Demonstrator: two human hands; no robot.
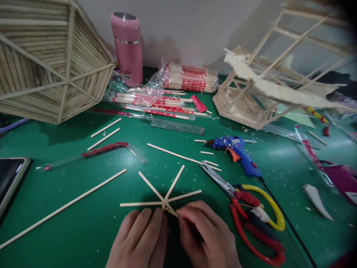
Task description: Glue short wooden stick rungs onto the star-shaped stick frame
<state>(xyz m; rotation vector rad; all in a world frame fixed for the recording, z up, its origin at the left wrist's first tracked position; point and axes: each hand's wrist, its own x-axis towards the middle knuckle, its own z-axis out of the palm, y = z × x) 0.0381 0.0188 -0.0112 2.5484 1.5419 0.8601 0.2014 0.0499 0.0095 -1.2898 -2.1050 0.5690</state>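
Several short wooden sticks meet at one centre in a star-shaped stick frame (pixel 165 201) on the green table, just beyond my hands. My left hand (pixel 142 236) has its fingers bent and pressed together at the near side of the centre, gripping the frame; its thumb tip is hidden. Between thumb and forefinger, my right hand (pixel 205 234) pinches the end of a short stick (pixel 172 212) that points toward the lower right from the centre. Scissors (pixel 223 182) with red and yellow handles lie partly open beside my right hand. Beyond them rests a blue glue gun (pixel 237 150).
A long stick (pixel 64 208) lies left, near a phone (pixel 11 178). Packaged chopsticks (pixel 189 78), a ruler (pixel 178 126) and a pink flask (pixel 127 50) stand or lie behind. Stick-built structures (pixel 67 59) (pixel 251 96) flank the back. A black cord (pixel 287 223) runs along the right.
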